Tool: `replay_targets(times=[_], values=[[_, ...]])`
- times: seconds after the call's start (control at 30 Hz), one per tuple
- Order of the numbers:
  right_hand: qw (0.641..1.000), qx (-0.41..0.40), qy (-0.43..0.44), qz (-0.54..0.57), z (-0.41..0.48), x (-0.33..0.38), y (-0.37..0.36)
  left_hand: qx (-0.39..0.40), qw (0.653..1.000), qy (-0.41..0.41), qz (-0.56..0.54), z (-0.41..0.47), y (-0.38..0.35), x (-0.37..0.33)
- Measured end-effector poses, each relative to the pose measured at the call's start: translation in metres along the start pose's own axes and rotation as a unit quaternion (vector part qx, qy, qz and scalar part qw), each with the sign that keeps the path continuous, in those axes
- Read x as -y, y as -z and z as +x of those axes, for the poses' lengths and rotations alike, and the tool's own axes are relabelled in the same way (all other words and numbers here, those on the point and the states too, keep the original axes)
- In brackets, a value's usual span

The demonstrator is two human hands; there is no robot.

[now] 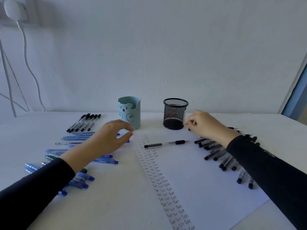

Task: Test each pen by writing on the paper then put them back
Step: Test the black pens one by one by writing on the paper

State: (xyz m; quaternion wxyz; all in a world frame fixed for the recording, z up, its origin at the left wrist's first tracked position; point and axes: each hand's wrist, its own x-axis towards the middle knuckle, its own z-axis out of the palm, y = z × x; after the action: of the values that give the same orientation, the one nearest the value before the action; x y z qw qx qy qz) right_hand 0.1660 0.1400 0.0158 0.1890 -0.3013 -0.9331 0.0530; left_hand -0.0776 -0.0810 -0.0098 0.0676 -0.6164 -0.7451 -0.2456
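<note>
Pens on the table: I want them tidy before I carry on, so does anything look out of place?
One black pen lies alone across the paper, apart from the piles. Both holders, the bear cup and mesh cup, seem to hold no pens; the rest lie loose on the table.

One head-worn wide-angle view looks forward and down, close over the table [116, 205], facing the wall [166, 47].
</note>
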Motion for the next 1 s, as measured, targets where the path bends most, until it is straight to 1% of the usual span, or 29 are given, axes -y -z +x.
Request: replay_targets(times=[0.07, 0.13, 0.2, 0.23, 0.3, 0.37, 0.4, 0.47, 0.53, 0.57, 0.63, 0.67, 0.73, 0.8, 0.87, 0.9, 0.93, 1.0], values=[[0.997, 0.021, -0.044, -0.054, 0.000, -0.018, 0.000, -0.069, 0.996, -0.051, -0.009, 0.003, -0.007, -0.019], [0.992, 0.052, -0.076, -0.082, -0.001, -0.026, -0.002, -0.097, 0.989, -0.110, -0.001, 0.003, -0.013, -0.038], [0.991, 0.045, -0.090, -0.084, 0.000, -0.029, -0.004, -0.115, 0.981, -0.157, 0.019, 0.005, -0.015, -0.046], [0.991, 0.038, -0.092, -0.085, 0.001, -0.029, -0.004, -0.105, 0.981, -0.159, 0.018, 0.005, -0.014, -0.049], [0.993, 0.018, -0.092, -0.078, 0.000, -0.028, -0.002, -0.044, 0.992, -0.118, -0.019, 0.005, -0.015, -0.052], [0.994, -0.039, -0.077, -0.059, -0.001, -0.026, 0.003, 0.017, 0.997, -0.074, -0.024, 0.003, -0.021, -0.050], [0.994, -0.079, -0.068, -0.044, -0.001, -0.024, 0.007, 0.030, 0.997, -0.067, -0.019, 0.003, -0.023, -0.049], [0.986, -0.156, -0.062, 0.020, -0.001, -0.019, 0.014, 0.032, 0.997, -0.068, -0.026, 0.005, -0.023, -0.048], [0.969, -0.217, -0.058, 0.105, 0.000, -0.011, 0.022, 0.042, 0.995, -0.085, -0.036, 0.006, -0.022, -0.048], [0.960, -0.234, -0.052, 0.145, 0.000, -0.004, 0.026, 0.054, 0.993, -0.094, -0.037, 0.007, -0.021, -0.048], [0.947, -0.236, -0.047, 0.213, -0.003, 0.009, 0.032, 0.053, 0.992, -0.112, -0.031, 0.006, -0.021, -0.047], [0.943, -0.224, -0.047, 0.243, -0.006, 0.015, 0.034, 0.024, 0.991, -0.127, -0.032, 0.006, -0.020, -0.046], [0.932, -0.191, -0.059, 0.302, -0.010, 0.026, 0.038, -0.081, 0.984, -0.153, -0.052, 0.008, -0.009, -0.040], [0.916, -0.151, -0.081, 0.363, -0.014, 0.035, 0.042, -0.192, 0.968, -0.131, -0.094, 0.010, 0.011, -0.032], [0.905, -0.120, -0.100, 0.396, -0.015, 0.043, 0.045, -0.285, 0.949, -0.064, -0.120, 0.015, 0.035, -0.020], [0.905, -0.106, -0.102, 0.399, -0.017, 0.047, 0.045, -0.311, 0.943, -0.019, -0.119, 0.016, 0.045, -0.012], [0.907, -0.095, -0.097, 0.399, -0.017, 0.051, 0.043, -0.321, 0.940, 0.028, -0.110, 0.017, 0.054, -0.003], [0.914, -0.082, -0.082, 0.389, -0.018, 0.061, 0.036, -0.305, 0.943, 0.108, -0.074, 0.014, 0.060, 0.023]])
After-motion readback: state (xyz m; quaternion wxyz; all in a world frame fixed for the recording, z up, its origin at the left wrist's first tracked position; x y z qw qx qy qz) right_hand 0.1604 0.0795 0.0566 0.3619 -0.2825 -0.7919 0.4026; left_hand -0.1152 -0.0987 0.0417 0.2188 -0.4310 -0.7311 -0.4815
